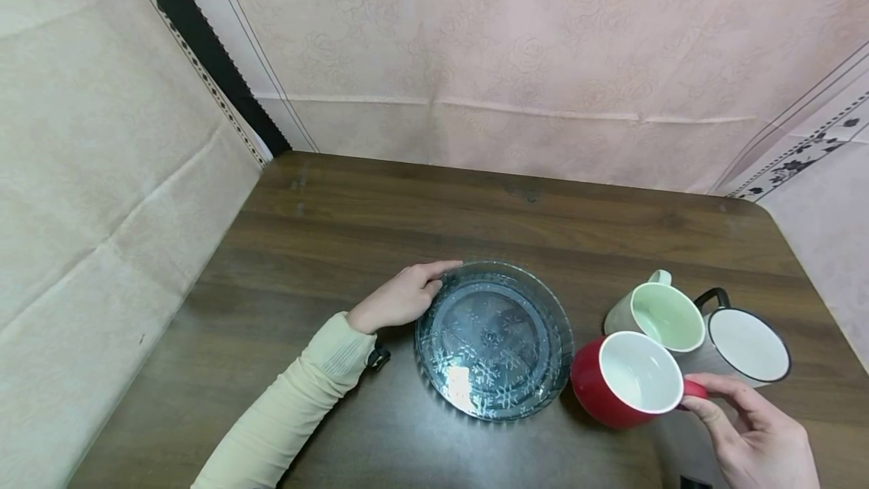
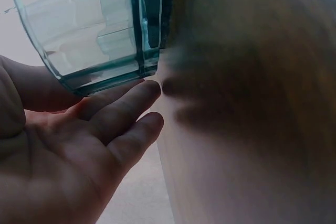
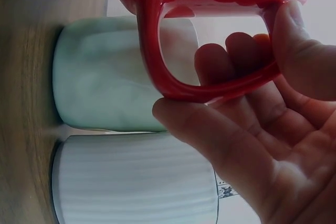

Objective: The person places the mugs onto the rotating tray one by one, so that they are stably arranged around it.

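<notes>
My left hand (image 1: 405, 294) is at the left rim of a round clear glass dish (image 1: 494, 338) with a patterned base. In the left wrist view the thumb lies over the rim, and fingers (image 2: 128, 106) reach along the outer wall. My right hand (image 1: 763, 429) grips the handle of a red mug (image 1: 604, 391), white inside, pinching it with the thumb while fingers pass through the loop. This mug is raised off the table and tilted, close to the dish's right side. Behind it stand a pale green mug (image 3: 115, 72) and a white ribbed mug (image 3: 131, 177) with a dark rim.
The brown wooden table (image 1: 407, 210) has rounded far corners. Light patterned cloth (image 1: 509, 44) hangs behind it and along both sides. The green and white mugs stand close together right of the dish, the white one's black handle (image 1: 714, 296) pointing away.
</notes>
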`<state>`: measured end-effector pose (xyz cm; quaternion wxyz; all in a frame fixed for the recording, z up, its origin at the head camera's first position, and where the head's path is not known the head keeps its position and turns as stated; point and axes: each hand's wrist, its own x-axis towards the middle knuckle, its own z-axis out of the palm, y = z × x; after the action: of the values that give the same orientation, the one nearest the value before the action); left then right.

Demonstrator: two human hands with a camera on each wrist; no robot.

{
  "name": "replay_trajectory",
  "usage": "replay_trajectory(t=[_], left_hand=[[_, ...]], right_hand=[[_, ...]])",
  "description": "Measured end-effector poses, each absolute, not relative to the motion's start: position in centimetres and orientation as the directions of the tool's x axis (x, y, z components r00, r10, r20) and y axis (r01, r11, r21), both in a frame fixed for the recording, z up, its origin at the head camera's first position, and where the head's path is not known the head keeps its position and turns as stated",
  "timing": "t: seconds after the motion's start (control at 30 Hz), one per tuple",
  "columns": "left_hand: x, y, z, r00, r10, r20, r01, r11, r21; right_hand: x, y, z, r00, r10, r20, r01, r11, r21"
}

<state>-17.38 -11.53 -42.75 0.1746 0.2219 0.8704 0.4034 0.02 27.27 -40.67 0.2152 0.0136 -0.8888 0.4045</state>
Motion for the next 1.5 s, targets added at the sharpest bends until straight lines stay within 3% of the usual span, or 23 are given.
replay_trajectory(t=[1.5], left_hand=[[-17.31,-11.56,-42.75,-0.841,0.528,-0.121,0.248,0.573,0.781]], right_hand=[[-0.15,26.59,-40.23,-0.925,0.156,0.348,-0.17,0.647,-0.743]])
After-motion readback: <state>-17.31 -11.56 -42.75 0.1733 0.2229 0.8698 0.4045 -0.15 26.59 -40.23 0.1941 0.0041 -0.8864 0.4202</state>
